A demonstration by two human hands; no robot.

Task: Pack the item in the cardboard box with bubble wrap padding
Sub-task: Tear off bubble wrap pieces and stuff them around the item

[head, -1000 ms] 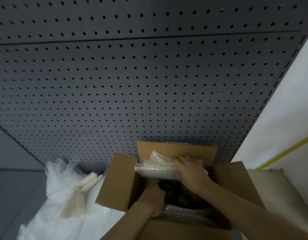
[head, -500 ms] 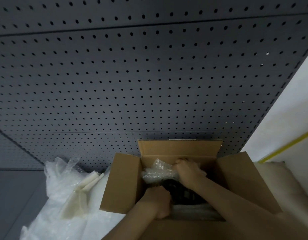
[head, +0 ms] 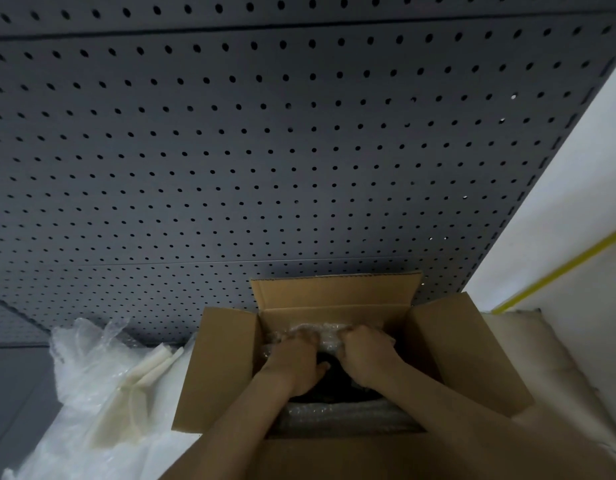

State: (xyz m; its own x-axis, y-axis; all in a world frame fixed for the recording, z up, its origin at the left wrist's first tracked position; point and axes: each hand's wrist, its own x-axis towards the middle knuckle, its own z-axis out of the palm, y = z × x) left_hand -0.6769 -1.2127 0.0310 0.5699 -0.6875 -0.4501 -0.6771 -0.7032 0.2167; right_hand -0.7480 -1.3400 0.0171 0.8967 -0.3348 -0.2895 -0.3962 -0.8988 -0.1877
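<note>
On the far left, one heap of loose clear plastic wrap (head: 88, 368) lies on the worktop, with a small bundle of pale foam strips (head: 140, 386) resting on it; I cannot count the strips for certain. Just right of these stands one open cardboard box (head: 220, 368), its four flaps spread outward, in front of a dark pegboard wall (head: 265, 150).

Inside the box I see two hands. The left hand (head: 294, 362) reaches in, fingers bent down onto the bubble wrap (head: 320, 336) at the far wall, and looks to be pressing or gripping it, though I cannot tell which. The right hand (head: 365, 355) sits just beside it, fingers curled over the same wad. Between and under the wrists lies one dark item (head: 334, 386), low in the middle of the box. A second roll of padding (head: 341, 415) lines the near wall.

I judge the step in hand to be tucking padding along the far side. Next, I would fill any gaps at the sides, cover the top, then fold the flaps shut.

At the far right, a white wall (head: 559, 237) carries one yellow stripe (head: 555, 271).
</note>
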